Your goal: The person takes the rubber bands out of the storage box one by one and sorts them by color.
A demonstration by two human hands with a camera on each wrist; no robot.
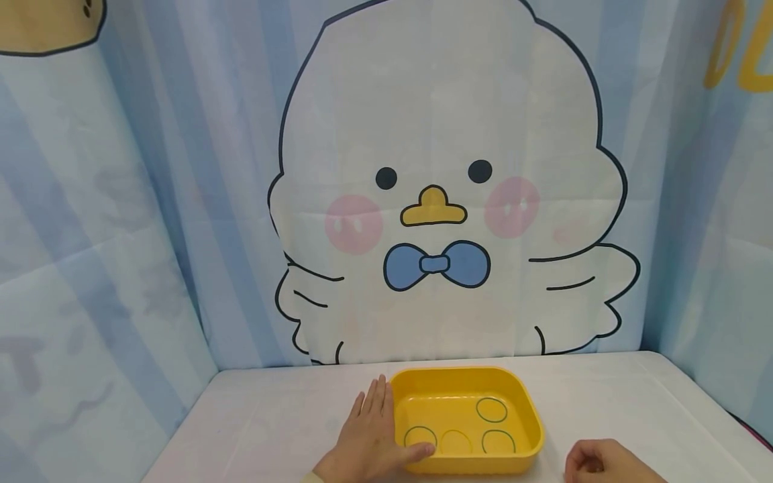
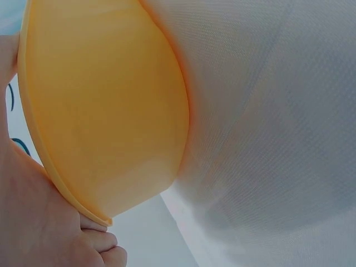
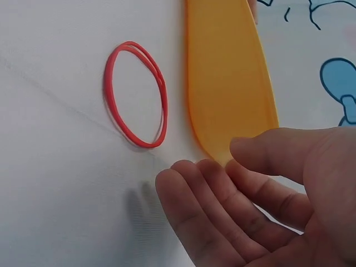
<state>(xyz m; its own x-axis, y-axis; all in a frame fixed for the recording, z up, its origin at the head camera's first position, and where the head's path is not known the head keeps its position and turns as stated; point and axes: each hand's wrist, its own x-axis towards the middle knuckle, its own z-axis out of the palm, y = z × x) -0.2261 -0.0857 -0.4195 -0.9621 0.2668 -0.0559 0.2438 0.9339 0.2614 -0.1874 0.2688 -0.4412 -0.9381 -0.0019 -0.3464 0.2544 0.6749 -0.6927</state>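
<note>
A yellow tray [image 1: 471,465] with rounded corners stands on the white table. Several thin rings lie inside it: green rings [image 1: 492,410] and a yellow ring [image 1: 455,442]. My left hand [image 1: 371,436] lies against the tray's left side, fingers straight, thumb across the near rim. In the left wrist view the tray's outer wall [image 2: 105,111] fills the middle. My right hand [image 1: 610,461] is to the right of the tray, fingers loosely bent and holding nothing. Close to its fingertips in the right wrist view, a red rubber band [image 3: 108,92] lies on the cloth.
White cloth covers the table [image 1: 272,416]. Behind it hangs a pale blue striped curtain [image 1: 211,168] printed with a big white bird wearing a blue bow tie [image 1: 403,267]. More curtain panels close in the left and right sides.
</note>
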